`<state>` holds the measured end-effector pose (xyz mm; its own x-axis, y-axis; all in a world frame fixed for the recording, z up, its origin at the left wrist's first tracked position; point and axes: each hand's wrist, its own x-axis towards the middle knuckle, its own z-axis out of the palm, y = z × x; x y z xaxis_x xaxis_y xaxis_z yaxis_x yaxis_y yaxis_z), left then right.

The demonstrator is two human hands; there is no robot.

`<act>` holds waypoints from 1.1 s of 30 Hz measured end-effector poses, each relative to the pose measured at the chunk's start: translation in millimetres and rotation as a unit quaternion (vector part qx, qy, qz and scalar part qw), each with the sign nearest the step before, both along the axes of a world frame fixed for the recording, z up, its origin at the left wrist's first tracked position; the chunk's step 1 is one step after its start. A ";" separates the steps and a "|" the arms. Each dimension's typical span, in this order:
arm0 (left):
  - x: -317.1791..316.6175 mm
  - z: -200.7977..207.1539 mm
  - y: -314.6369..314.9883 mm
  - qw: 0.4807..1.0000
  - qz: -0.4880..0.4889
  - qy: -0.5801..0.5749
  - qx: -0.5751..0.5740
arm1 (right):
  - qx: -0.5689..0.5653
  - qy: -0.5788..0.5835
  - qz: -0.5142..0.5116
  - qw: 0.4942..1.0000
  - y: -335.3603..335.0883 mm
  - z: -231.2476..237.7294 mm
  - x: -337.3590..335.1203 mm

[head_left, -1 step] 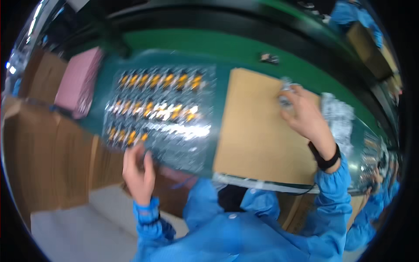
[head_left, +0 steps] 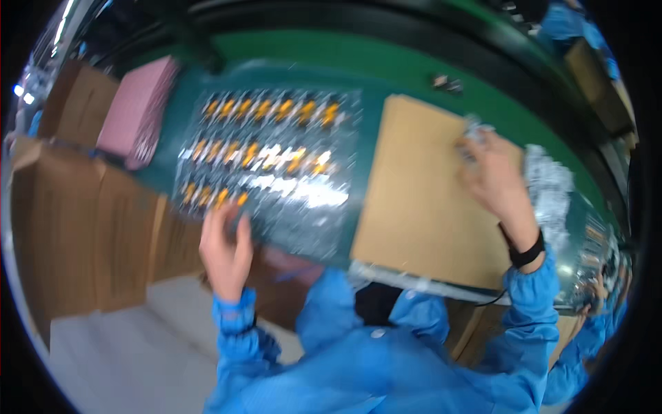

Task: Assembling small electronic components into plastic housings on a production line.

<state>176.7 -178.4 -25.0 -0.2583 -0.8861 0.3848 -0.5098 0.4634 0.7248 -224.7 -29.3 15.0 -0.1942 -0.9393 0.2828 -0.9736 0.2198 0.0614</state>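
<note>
From where I stand, the right hand (head_left: 503,176), right of the frame's centre, has its fingertips bent round a small, silvery-grey, crinkled-looking piece (head_left: 476,127), apparently pinching it. It's held at the upper right part of a flat, tan cardboard sheet (head_left: 427,207); blur keeps me from telling whether it touches the board. I'd judge it light, perhaps slick if that sheen is plastic wrapping, so a gentle hold on its sides with thumb and fingertips suits it better than a squeeze.

Left of centre, the left hand (head_left: 227,252) has thumb and fingers spread, the tips right by the near row of small yellow-and-black parts (head_left: 331,114). Whether they touch one, I can't tell. Those parts stand in three rows in a shiny, clear plastic tray (head_left: 296,231). They look light and fairly stiff, probably best taken by the body, one at a time. The tray seems thin and bendy, likely to slide; I'd lift it by opposite edges.

A pink, block-shaped stack (head_left: 134,110) stands at upper left, and a crumpled, silvery-white heap (head_left: 552,186) lies just beyond the cardboard at right.
</note>
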 end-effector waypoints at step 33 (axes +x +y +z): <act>-100.3 40.7 32.6 0.969 -0.221 -0.102 -0.042 | -0.134 -0.207 -0.150 0.958 80.1 -8.4 61.4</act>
<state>76.4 -145.9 15.7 -0.6839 -0.6390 0.3521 -0.3769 0.7226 0.5795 -163.2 50.8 6.5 -0.5911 -0.7287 0.3458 -0.7931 0.4472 -0.4135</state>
